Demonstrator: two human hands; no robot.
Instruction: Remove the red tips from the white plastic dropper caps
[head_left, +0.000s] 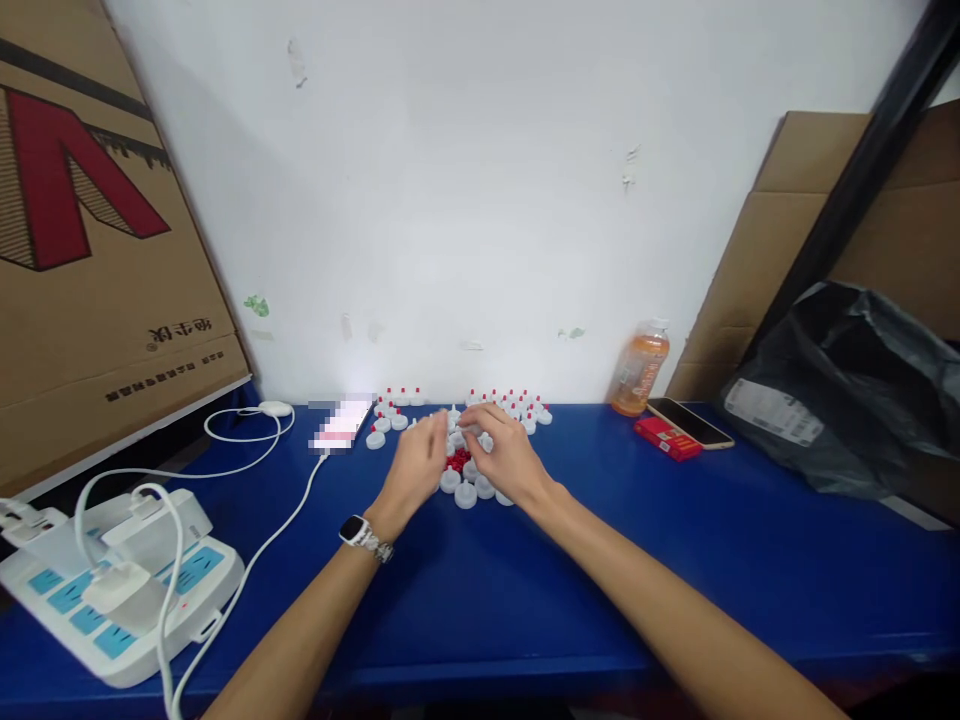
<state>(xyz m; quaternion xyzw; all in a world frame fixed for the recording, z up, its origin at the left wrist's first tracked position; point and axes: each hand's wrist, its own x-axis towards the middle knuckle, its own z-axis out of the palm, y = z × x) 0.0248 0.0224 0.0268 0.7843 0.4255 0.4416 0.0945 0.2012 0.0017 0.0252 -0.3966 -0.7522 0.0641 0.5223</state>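
My left hand [421,452], a watch on its wrist, is over the left side of a pile of small parts. Its fingers are pressed together and a little blurred; what they hold, if anything, is hidden. Close beside it, my right hand [506,452] has its fingers and thumb curled inward, and I cannot make out what is between them. Below and between the hands lie loose white round caps with spouts [466,494] and a heap of small red tips [459,460]. Behind them stand white caps with red tips on top [400,422], in a left group and a right group.
A lit phone [345,422] on a white cable lies left, near a power strip [217,590]. On the right are an orange drink bottle [641,370], a red box [667,438], a dark phone [694,424] and a grey plastic bag [847,400]. Cardboard [105,330] leans at left.
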